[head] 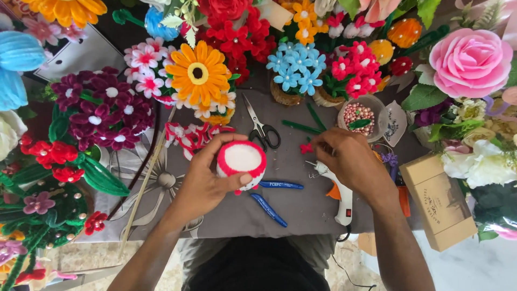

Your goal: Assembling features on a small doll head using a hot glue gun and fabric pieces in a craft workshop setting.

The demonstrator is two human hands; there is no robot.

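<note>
Two hands are seen, the left hand (202,180) and the right hand (344,156), and one white ball rimmed in red (241,159) is counted between them. One pair of scissors (262,128), one white glue gun (339,196), two blue-handled tool grips (274,196), one clear cup of pink beads (359,116) and one brown cardboard box (439,202) are counted on the grey cloth. One large orange daisy (198,73), one big pink rose (471,62) and one cluster of light blue flowers (297,67) are counted among the bouquets.

Tan cardboard box (439,202), dark label, table's right edge; probably closed.
</note>
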